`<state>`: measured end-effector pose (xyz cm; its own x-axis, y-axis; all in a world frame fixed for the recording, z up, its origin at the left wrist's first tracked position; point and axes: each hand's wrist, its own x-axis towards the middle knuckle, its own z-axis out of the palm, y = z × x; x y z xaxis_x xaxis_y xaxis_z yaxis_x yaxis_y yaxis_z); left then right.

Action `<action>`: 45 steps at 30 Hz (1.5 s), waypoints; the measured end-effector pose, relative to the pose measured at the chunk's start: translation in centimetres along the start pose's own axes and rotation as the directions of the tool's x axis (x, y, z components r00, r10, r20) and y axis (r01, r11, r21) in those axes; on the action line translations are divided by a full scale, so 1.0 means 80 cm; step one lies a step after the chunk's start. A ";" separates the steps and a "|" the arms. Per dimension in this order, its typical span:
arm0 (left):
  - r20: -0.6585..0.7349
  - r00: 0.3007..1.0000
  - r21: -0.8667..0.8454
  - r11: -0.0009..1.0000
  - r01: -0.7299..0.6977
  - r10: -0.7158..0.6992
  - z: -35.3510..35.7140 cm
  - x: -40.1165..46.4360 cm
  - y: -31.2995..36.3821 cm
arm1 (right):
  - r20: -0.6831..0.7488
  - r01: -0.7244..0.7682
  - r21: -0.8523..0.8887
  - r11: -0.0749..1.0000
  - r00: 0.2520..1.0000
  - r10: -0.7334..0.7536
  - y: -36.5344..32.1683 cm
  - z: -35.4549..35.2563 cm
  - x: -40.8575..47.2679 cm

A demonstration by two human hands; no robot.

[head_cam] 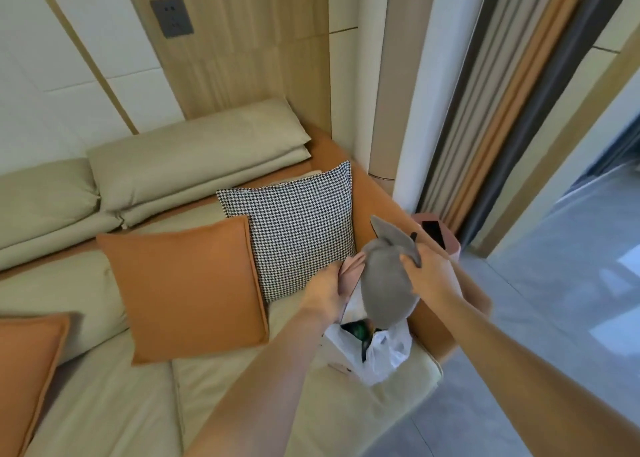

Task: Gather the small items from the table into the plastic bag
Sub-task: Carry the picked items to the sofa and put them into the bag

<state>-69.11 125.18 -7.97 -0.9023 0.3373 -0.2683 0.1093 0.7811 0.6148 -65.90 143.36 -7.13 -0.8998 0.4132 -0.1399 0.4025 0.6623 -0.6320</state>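
Bag (388, 352) on sofa (104, 404); right hand (433, 276) grips grey plush (384, 283) above it, left hand (329, 294) holds pink cloth (351, 273).

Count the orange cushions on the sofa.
2: one orange cushion leans mid-sofa against the houndstooth cushion; another is cut off at the left edge. More may lie outside the view.
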 end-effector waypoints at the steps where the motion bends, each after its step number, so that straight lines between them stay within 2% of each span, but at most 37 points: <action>1: 0.028 1.000 0.002 1.000 -0.002 0.002 0.009 0.008 -0.003 | 0.004 -0.024 0.011 1.000 1.000 0.024 0.008 0.009 0.004; 5: 0.115 0.993 0.122 0.992 0.017 -0.031 0.058 0.041 -0.031 | 0.060 -0.143 0.037 0.989 0.988 0.141 0.037 0.054 0.014; 9: 0.204 0.979 0.178 0.984 -0.032 -0.005 0.100 0.071 -0.059 | 0.165 -0.249 0.048 0.967 0.957 0.239 0.053 0.105 0.027; 12: 0.209 0.978 0.197 0.978 -0.063 0.021 0.125 0.102 -0.087 | 0.184 -0.298 -0.027 0.954 0.937 0.298 0.069 0.143 0.041; 17: 0.186 0.982 0.236 0.969 -0.077 0.033 0.155 0.143 -0.128 | 0.248 -0.314 -0.031 0.949 0.917 0.312 0.093 0.188 0.057; 18: 0.175 0.983 0.249 0.964 -0.092 0.048 0.164 0.150 -0.137 | 0.304 -0.287 -0.082 0.954 0.905 0.298 0.093 0.191 0.060; 19: 0.167 0.983 0.244 0.962 -0.121 0.081 0.172 0.155 -0.144 | 0.338 -0.212 -0.203 0.956 0.901 0.272 0.102 0.199 0.061; 20: 0.154 0.981 0.257 0.953 -0.159 0.122 0.179 0.160 -0.150 | 0.352 -0.237 -0.203 0.950 0.888 0.297 0.108 0.204 0.065; 22: 0.136 0.967 0.367 0.896 -0.249 0.214 0.180 0.165 -0.155 | 0.269 -0.227 -0.152 0.962 0.927 0.261 0.117 0.213 0.077; 24: 0.168 0.950 0.461 0.831 -0.313 0.264 0.174 0.166 -0.157 | 0.286 -0.128 -0.248 0.960 0.937 0.199 0.118 0.218 0.084; 26: 0.216 0.947 0.521 0.792 -0.317 0.237 0.173 0.174 -0.168 | 0.331 -0.062 -0.341 0.938 0.926 0.181 0.124 0.228 0.090; 29: 0.280 0.950 0.607 0.742 -0.286 0.137 0.166 0.192 -0.180 | 0.321 -0.003 -0.460 0.888 0.932 0.169 0.129 0.237 0.094; 31: 0.297 0.950 0.589 0.765 -0.260 0.095 0.161 0.202 -0.187 | 0.346 0.040 -0.474 0.880 0.927 0.144 0.135 0.242 0.095; 33: 0.273 0.958 0.533 0.817 -0.223 0.084 0.160 0.211 -0.191 | 0.407 0.059 -0.402 0.914 0.906 0.120 0.139 0.245 0.097; 36: 0.154 0.988 0.457 0.885 -0.091 0.022 0.152 0.227 -0.185 | 0.478 0.024 -0.283 0.959 0.870 0.119 0.151 0.254 0.101; 37: 0.101 0.995 0.417 0.908 -0.031 -0.012 0.148 0.232 -0.181 | 0.526 0.041 -0.286 0.957 0.842 0.121 0.153 0.257 0.101; 39: 0.009 0.998 0.304 0.951 0.063 -0.069 0.142 0.240 -0.177 | 0.616 0.180 -0.360 0.915 0.783 0.087 0.156 0.263 0.096; 41: -0.047 0.995 0.230 0.969 0.092 -0.083 0.136 0.243 -0.172 | 0.677 0.311 -0.406 0.859 0.734 0.054 0.158 0.268 0.092; 45: -0.117 0.990 0.180 0.979 0.093 -0.072 0.128 0.243 -0.163 | 0.744 0.346 -0.411 0.844 0.663 0.090 0.158 0.289 0.096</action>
<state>-83.81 126.90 -28.78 -0.9506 0.2161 -0.2230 0.0983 0.8906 0.4439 -71.65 140.50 -33.81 -0.6851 -0.1313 -0.7165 0.0974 0.9583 -0.2687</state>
